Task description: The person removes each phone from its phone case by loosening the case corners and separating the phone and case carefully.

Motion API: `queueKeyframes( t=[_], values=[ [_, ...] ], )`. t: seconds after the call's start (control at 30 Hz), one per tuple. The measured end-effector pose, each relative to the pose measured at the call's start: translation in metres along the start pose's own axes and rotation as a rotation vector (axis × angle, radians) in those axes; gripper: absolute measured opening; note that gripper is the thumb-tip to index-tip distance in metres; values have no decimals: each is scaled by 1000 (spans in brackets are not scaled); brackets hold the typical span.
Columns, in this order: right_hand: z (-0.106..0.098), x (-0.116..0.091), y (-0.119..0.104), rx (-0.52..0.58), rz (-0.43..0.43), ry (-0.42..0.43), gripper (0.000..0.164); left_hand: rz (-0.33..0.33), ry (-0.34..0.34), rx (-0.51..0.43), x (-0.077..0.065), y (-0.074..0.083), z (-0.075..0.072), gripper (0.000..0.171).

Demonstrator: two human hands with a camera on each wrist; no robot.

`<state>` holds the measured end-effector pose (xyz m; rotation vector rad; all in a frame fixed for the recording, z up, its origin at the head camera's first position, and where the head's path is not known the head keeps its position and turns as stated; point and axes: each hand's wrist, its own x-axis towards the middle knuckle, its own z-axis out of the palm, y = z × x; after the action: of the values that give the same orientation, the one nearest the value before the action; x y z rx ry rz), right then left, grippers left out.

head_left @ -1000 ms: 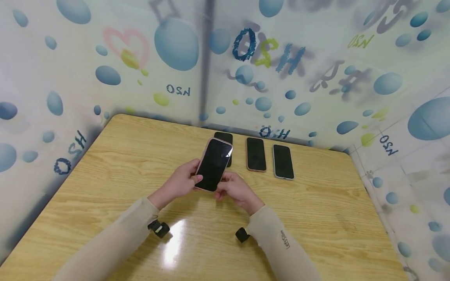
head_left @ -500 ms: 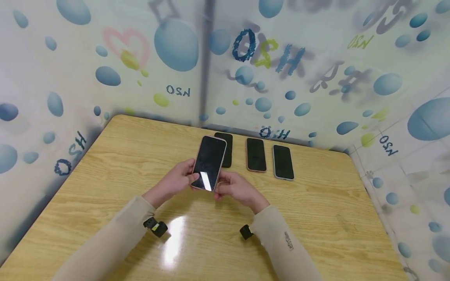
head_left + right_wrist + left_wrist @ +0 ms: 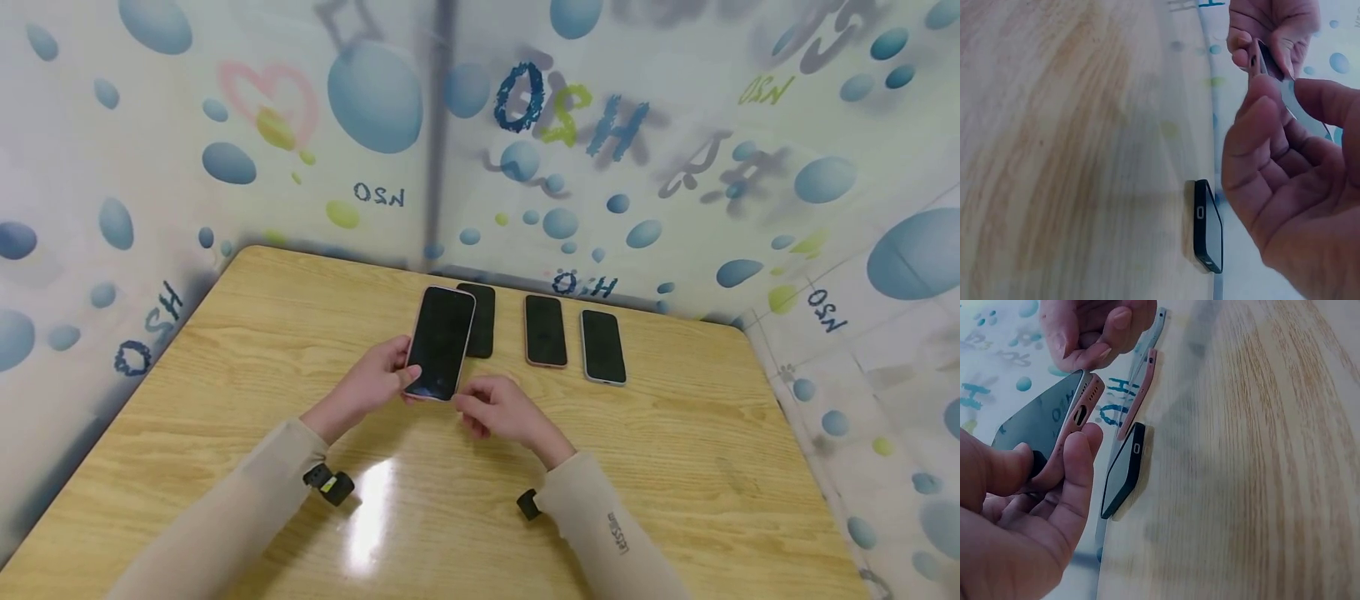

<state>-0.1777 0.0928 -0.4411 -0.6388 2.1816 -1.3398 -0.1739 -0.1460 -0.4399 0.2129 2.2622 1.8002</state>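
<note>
My left hand [image 3: 372, 382] holds a smartphone [image 3: 442, 337] in a pink case, its black screen facing up. The left thumb lies on the screen near the lower left edge, fingers underneath, as the left wrist view shows. In that view the charging port and speaker holes point towards the camera. My right hand [image 3: 506, 410], fingers loosely curled, stays right at the phone's lower right corner. Its thumb and forefinger stand apart in the right wrist view. Behind the held phone lies a black phone [image 3: 483, 333], partly hidden by it.
A pink-edged phone [image 3: 546, 332] and a pale-edged phone [image 3: 603, 347] lie to the right along the back of the wooden table [image 3: 675, 467]. Walls with bubble prints [image 3: 375, 96] border the table's back and sides. A small black camera [image 3: 335, 486] sits at the left wrist.
The held phone has shifted left and slightly away from me, uncovering more of the black phone. My right hand has loosened from its lower right corner; the left hand keeps its hold.
</note>
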Motion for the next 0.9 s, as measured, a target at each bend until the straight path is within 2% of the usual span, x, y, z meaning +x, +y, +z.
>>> queueKeyframes(
  t=[0.17, 0.4, 0.6, 0.9],
  values=[
    [5, 2, 0, -8, 16, 40, 33, 16, -22, -11, -2, 1, 1, 27],
    [9, 3, -9, -109, 64, 83, 36, 44, -57, -9, -5, 4, 1, 25],
    [13, 6, -12, -167, 62, 109, 44, 58, -87, -5, -6, 5, -1, 28],
    [19, 9, -13, -140, 88, 153, 46, 70, -75, -2, -7, 6, 2, 28]
  ],
)
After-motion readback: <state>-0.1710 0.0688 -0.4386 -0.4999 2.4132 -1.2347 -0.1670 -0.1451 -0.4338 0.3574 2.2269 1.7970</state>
